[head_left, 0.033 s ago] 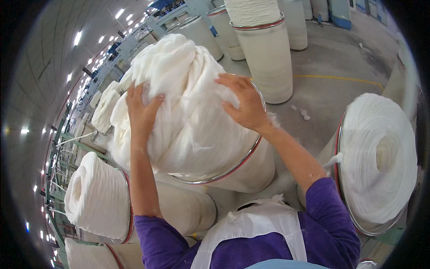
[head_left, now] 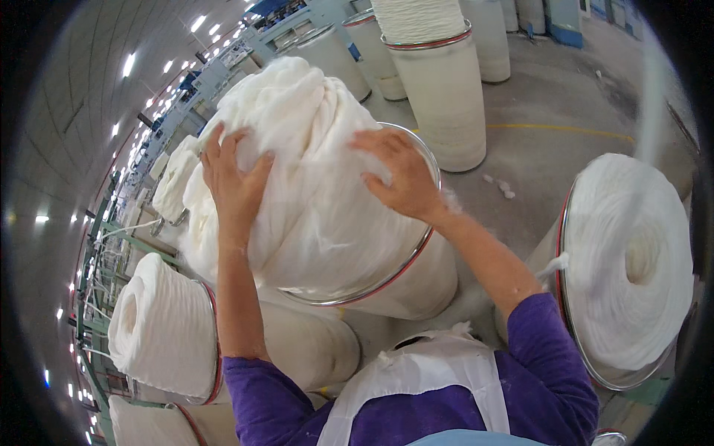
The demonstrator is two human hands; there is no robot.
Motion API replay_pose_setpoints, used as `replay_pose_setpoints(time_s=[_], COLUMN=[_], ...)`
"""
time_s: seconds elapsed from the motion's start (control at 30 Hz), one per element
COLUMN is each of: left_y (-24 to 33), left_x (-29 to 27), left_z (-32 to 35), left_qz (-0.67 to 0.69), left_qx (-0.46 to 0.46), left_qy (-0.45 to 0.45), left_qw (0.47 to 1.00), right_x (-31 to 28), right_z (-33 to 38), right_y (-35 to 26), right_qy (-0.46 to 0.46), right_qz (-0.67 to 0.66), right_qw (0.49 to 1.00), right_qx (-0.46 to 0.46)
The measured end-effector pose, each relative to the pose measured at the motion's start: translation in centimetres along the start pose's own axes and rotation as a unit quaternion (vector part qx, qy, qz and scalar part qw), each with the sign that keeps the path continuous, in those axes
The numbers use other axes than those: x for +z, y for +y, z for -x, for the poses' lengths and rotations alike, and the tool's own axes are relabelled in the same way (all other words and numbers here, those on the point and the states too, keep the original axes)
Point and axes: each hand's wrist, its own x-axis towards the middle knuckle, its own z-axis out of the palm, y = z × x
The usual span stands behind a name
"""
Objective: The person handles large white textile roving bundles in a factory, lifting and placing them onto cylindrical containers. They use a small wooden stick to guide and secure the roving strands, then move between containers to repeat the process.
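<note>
A big loose heap of white cotton sliver (head_left: pixel 297 193) bulges above the rim of a tall cream can (head_left: pixel 416 279) in front of me. On the heap's left side lies my left hand (head_left: pixel 234 175), fingers spread against the fibre. My right hand (head_left: pixel 401 171) touches the right side of the heap, close to the can's metal rim, with its fingers apart and slightly smeared by motion. Neither hand grips any strand.
To the right stands a can with a coiled sliver roll (head_left: pixel 632 260). Another coiled roll (head_left: pixel 163 327) tops a can at the left. Beyond the heap are more cans, one of them a tall cream can (head_left: pixel 439 104), on a grey floor with a yellow line (head_left: pixel 558 128).
Both hands have shifted slightly to the left on the heap, the left one also a little upward. The fibre surface between them has changed a little.
</note>
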Motion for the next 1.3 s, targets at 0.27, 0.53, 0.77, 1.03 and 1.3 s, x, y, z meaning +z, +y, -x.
replay_pose_setpoints(time_s=[0.27, 0.53, 0.77, 1.03, 1.3], left_y=[8.1, 2.0, -0.3, -0.3, -0.8], left_x=[4.2, 4.8, 4.8, 4.5, 4.8], left_z=[-2.9, -4.4, -2.9, -2.8, -2.7], left_qz=[-0.127, 0.104, 0.334, 0.314, 0.344], left_qx=[0.111, -0.103, -0.253, -0.246, -0.258], left_qy=[-0.148, -0.196, -0.230, -0.222, -0.218], left_qw=[0.974, 0.969, 0.878, 0.890, 0.876], right_x=[1.9, 0.0, -0.3, 1.9, 1.8], right_z=[2.6, 2.5, -0.8, -5.8, -4.6], right_y=[-1.6, -0.6, 2.8, 4.8, 1.1], right_qy=[-0.061, -0.045, 0.039, -0.080, -0.123], right_qz=[-0.023, -0.108, -0.140, 0.108, 0.024], right_qw=[0.997, 0.992, 0.976, 0.987, 0.991], right_qx=[0.037, 0.039, 0.160, 0.083, -0.043])
